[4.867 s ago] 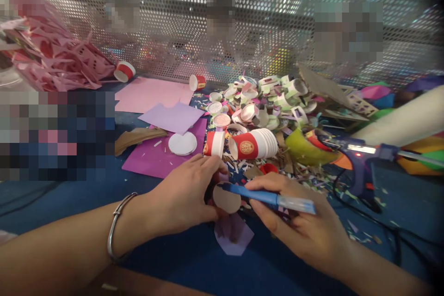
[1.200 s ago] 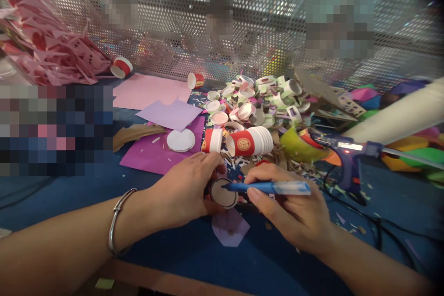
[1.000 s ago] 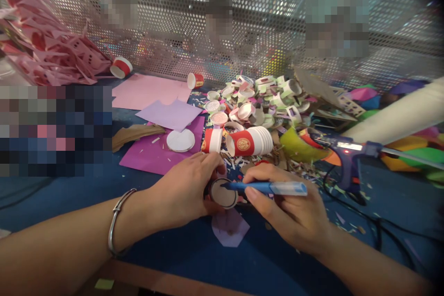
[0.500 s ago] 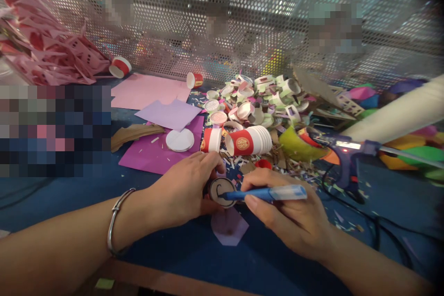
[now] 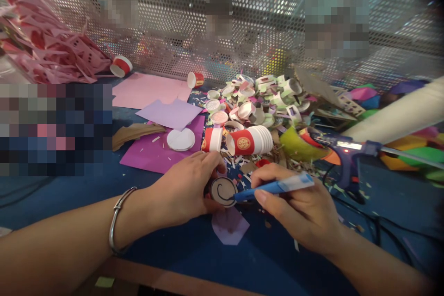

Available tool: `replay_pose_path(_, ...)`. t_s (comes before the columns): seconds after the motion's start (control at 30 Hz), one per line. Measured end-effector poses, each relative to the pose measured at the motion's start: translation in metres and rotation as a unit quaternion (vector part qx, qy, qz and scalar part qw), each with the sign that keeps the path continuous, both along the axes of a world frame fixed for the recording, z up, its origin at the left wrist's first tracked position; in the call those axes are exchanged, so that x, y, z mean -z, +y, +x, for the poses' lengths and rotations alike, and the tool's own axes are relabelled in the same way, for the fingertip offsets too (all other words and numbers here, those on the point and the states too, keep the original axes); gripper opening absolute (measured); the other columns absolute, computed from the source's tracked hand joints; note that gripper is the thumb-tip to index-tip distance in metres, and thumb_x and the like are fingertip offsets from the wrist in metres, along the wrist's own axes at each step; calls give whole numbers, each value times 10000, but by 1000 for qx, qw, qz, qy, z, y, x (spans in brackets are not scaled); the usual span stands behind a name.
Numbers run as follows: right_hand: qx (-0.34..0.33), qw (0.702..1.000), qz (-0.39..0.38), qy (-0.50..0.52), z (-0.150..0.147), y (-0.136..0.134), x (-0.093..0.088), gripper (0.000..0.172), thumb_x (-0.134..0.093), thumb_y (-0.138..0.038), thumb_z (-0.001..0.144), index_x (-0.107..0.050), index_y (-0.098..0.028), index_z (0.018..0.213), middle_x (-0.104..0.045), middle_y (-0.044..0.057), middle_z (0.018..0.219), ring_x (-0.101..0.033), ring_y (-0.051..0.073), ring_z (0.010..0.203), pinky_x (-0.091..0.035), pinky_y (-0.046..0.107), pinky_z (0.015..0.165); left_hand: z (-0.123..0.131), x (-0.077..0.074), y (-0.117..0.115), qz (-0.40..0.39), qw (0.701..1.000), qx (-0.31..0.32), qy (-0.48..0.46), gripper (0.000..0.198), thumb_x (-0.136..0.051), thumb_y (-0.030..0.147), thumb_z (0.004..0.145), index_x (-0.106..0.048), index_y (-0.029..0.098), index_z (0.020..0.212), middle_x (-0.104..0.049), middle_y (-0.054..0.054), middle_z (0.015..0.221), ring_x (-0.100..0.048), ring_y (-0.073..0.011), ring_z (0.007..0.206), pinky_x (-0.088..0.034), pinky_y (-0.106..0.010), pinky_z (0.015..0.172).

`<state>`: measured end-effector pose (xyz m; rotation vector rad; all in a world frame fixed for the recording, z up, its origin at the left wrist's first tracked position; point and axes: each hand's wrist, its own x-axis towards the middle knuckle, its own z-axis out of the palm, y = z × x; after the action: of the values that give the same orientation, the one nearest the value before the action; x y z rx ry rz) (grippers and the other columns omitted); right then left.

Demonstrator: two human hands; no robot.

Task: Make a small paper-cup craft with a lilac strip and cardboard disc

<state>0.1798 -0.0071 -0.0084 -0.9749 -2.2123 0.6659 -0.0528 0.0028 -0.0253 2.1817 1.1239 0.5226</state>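
Note:
My left hand (image 5: 189, 182) grips a small paper cup piece (image 5: 222, 193), its round white bottom turned up toward me. A dark curved line runs round that bottom. In my right hand (image 5: 294, 208) is a blue marker (image 5: 277, 187), pinched between thumb and fingers, its tip at the right edge of the cup bottom. Beneath the cup lies a piece of light purple paper (image 5: 231, 229). Just beyond my hands are a red-and-white paper cup (image 5: 212, 139) and a stack of paper cups (image 5: 251, 140) on its side.
A heap of cut cup pieces (image 5: 246, 106) fills the back. Purple paper (image 5: 149, 159), white discs (image 5: 181, 139) and pink paper (image 5: 149, 90) lie left. A glue gun (image 5: 352, 157) with a lit red light stands right, its cable (image 5: 378, 226) trailing. A perforated metal screen (image 5: 166, 18) rises behind.
The marker has moved right across the cup bottom, and the drawn line is longer, curving round to the lower right. My left hand has stayed almost still.

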Motion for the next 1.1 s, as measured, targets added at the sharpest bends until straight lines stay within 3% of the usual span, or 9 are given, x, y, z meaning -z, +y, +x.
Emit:
replay_pose_path(0.27,20,1000,22,-5,1,1,0,79,-543,-210,896,-609,-214,854,-595,-55,626,-529,89,504,-420,232,497,1,-2,1,-22,1000,-8,4,468,-803,339,695,-521,209,1046,-642,-47,992,-604,-238,891,-454,-351,712)
replay_pose_path(0.7,26,994,101,-18,-7,3,1,68,-532,-211,895,-598,-207,879,-646,-12,717,-613,132,621,-474,273,592,1,-3,-1,-17,1000,-10,8,440,-793,342,698,-526,210,1022,-634,-48,972,-597,-241,888,-444,-346,700)
replay_pose_path(1.1,20,995,94,-11,-13,1,3,85,-525,-203,899,-607,-185,885,-645,-7,712,-583,114,598,-464,260,575,1,1,-1,4,1000,-2,-1,401,-781,306,701,-519,209,988,-622,-38,950,-576,-225,856,-403,-325,648)
